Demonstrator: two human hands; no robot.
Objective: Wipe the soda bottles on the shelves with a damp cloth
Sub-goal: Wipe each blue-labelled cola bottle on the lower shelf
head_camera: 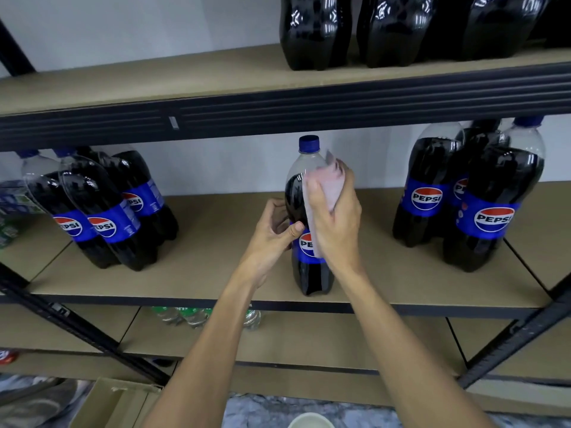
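Nearest, at the bottom edge: rim of a pale bowl (310,420) on mottled grey floor. Left of it, an open cardboard box (117,403).

Farther in, a brown lower shelf (309,338). On it, a few clear bottles with green labels (191,316), half hidden under the board above.

Next up, the middle shelf (216,242), with both forearms reaching over its front edge. Near that edge, about midway along, the soda bottle (312,276): upright, dark cola, blue Pepsi label, blue cap on, well apart from the bottles on either side.

On its left side, the left hand (275,233), gripping, fingers curled round the body and thumb tip laid on the top of the label.

On its right side, the right hand (335,223), clutching a pale pinkish cloth (327,183). Fingers wrapped round cloth and bottle together, thumb across the front. Cloth pressed against the shoulder and upper body, one end poking up past the fingers beside the clear neck, the other hanging down over the label.

Left on the same shelf, a tight cluster of large Pepsi bottles (105,217). Right, a second cluster (482,208), labels facing near. At the far left edge, stacked packs (12,199), too blurred to read.

Behind everything, a plain pale wall.

Above, the upper shelf (154,81) on a dark metal beam. Toward its right, the bottoms of more dark cola bottles (315,32), tops cut off by the frame.
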